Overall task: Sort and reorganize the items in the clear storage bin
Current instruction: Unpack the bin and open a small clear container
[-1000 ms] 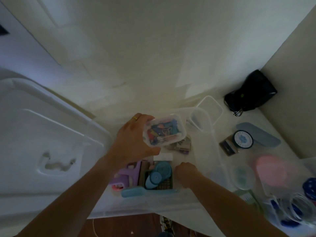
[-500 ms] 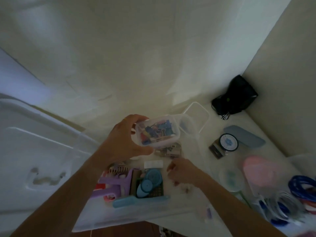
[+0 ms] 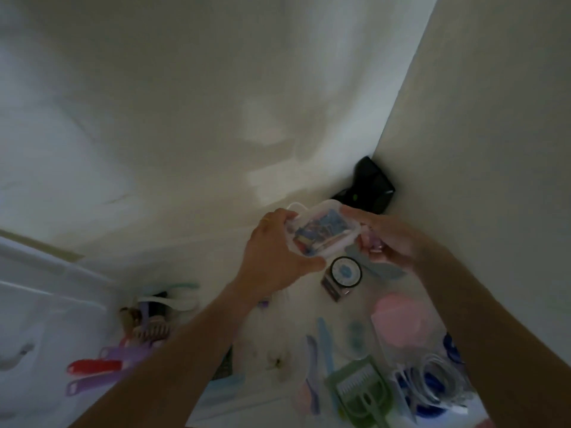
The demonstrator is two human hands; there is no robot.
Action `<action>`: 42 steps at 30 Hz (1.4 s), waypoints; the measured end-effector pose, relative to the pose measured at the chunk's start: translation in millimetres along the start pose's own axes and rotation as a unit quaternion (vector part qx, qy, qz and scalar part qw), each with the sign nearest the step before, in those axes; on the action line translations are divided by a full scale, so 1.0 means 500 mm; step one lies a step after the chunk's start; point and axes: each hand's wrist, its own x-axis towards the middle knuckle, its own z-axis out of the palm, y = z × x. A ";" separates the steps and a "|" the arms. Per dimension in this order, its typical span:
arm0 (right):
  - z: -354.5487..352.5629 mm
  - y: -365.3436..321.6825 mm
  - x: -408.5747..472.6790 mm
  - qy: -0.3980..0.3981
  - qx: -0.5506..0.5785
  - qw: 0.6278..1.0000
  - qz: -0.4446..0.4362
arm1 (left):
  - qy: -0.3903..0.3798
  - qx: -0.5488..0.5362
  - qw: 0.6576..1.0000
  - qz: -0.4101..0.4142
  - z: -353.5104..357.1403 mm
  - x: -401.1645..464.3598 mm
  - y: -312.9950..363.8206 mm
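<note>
A small clear lidded box (image 3: 323, 231) full of colourful clips is held up above the table between both hands. My left hand (image 3: 275, 257) grips its left end, thumb under the near edge. My right hand (image 3: 387, 242) curls round its right end, and something small and pale pink shows in that palm. The clear storage bin (image 3: 216, 396) lies below my left forearm, blurred. In it are purple (image 3: 89, 386) and red (image 3: 92, 366) handled tools, a comb and a white strip.
A black pouch (image 3: 372, 188) sits in the wall corner. On the table to the right lie a round black-rimmed spool (image 3: 344, 271), a pink lid (image 3: 401, 319), a green dustpan-shaped piece (image 3: 360, 393), blue files and coiled cables (image 3: 432, 384). The bin's lid (image 3: 37, 319) lies at left.
The box has been carried up and to the right, away from the bin. My right hand left the bin and took hold of the box's right end. The view swung right.
</note>
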 end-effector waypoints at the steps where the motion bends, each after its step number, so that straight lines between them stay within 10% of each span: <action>1: -0.022 -0.009 0.016 -0.010 -0.042 0.999 0.011 | 0.005 -0.010 1.000 -0.009 0.030 0.015 0.014; 13: -0.157 0.012 0.273 0.147 -0.289 0.946 -0.010 | 0.051 -0.227 0.905 -0.355 0.283 0.040 0.005; 23: -0.112 0.047 0.378 -0.042 -0.346 0.936 0.057 | 0.090 -0.281 0.833 -0.468 0.362 0.112 -0.074; 32: -0.038 0.095 0.423 -0.156 -0.499 0.852 -0.011 | 0.200 -0.364 0.794 -0.444 0.359 0.128 -0.090; 42: -0.006 0.126 0.430 -0.064 -0.652 0.746 -0.119 | 0.201 -0.383 0.791 -0.432 0.383 0.122 -0.148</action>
